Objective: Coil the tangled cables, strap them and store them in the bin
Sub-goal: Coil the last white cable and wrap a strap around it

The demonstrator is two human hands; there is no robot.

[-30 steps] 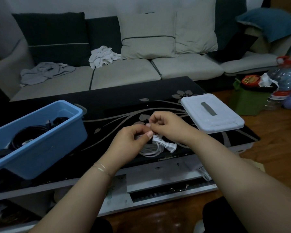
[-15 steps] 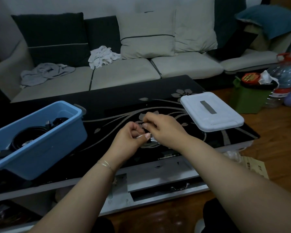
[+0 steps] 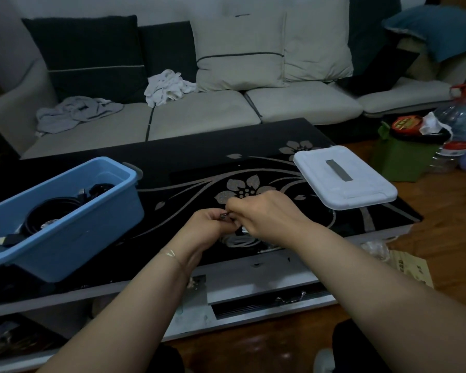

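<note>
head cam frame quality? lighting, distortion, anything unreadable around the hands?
Head view: dim, bluish, underexposed, no hard shadows. Wide-angle bending shows at the sofa and table edge. Black table top swallows detail; only the floral pattern reads. Left hand and right hand are fairly sharp, but the small item pinched between them is too small and dark to identify. White cable is mostly hidden. Blue bin and white lid read cleanly.

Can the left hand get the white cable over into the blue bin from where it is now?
Probably yes. The blue bin sits open on the left hand's side, its white lid off to the right. Bare tabletop lies between. Both hands are busy at the white cable.
</note>
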